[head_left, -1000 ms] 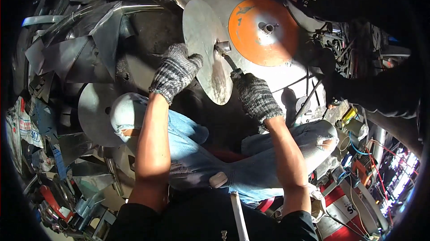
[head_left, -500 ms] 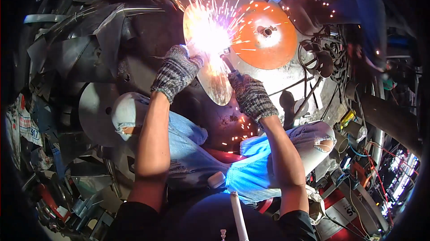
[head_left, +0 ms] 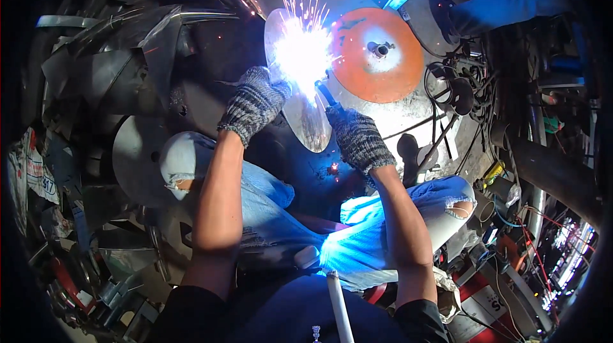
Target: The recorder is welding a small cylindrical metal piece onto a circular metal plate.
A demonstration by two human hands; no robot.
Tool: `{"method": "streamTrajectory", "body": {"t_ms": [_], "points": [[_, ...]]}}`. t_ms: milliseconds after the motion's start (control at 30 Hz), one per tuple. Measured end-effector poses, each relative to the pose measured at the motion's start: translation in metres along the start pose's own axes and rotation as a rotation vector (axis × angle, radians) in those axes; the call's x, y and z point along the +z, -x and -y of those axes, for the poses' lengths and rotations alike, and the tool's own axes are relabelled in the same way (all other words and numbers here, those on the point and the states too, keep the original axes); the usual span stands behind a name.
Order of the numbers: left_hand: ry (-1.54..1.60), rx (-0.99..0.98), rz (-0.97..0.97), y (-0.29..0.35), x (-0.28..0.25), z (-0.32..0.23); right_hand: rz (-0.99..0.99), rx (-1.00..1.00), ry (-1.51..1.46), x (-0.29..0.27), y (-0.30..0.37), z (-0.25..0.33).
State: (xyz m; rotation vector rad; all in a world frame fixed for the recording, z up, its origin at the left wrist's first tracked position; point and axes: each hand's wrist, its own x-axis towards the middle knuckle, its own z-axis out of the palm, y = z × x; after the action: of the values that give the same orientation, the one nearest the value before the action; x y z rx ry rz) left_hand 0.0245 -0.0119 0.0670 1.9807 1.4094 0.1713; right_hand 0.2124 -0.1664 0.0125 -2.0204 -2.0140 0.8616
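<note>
One grip (head_left: 255,104), the left, clasped a steel disc (head_left: 309,127) by its edge; the right grip (head_left: 361,135) wrapped around a welding torch (head_left: 326,93).

White glare (head_left: 303,52) blew out upper ctr; jeans (head_left: 348,247) glowed blue, L side v. dim, edges bent & black.

There are two grey discs (head_left: 312,131) (head_left: 132,167), one orange disc (head_left: 357,31), one welding torch (head_left: 325,93) and two knitted gloves (head_left: 254,105) (head_left: 363,137).
</note>
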Motion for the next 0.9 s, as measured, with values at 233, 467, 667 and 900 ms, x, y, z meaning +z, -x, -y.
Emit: {"method": "streamTrajectory", "body": {"t_ms": [233, 467, 667, 900], "points": [[0.062, -0.11, 0.088, 0.001, -0.009, -0.008, -0.149, -0.111, 0.034, 0.01, -0.001, -0.009], [-0.007, -0.15, 0.083, -0.001, -0.006, -0.004, -0.116, 0.151, -0.738, -0.013, 0.002, 0.006], [0.037, -0.041, 0.074, -0.006, -0.002, 0.002, 0.006, 0.684, -0.895, -0.053, 0.005, 0.032], [-0.142, 0.117, -0.4, -0.003, 0.028, 0.009, -0.119, 0.455, -1.254, -0.051, 0.029, 0.028]]}}
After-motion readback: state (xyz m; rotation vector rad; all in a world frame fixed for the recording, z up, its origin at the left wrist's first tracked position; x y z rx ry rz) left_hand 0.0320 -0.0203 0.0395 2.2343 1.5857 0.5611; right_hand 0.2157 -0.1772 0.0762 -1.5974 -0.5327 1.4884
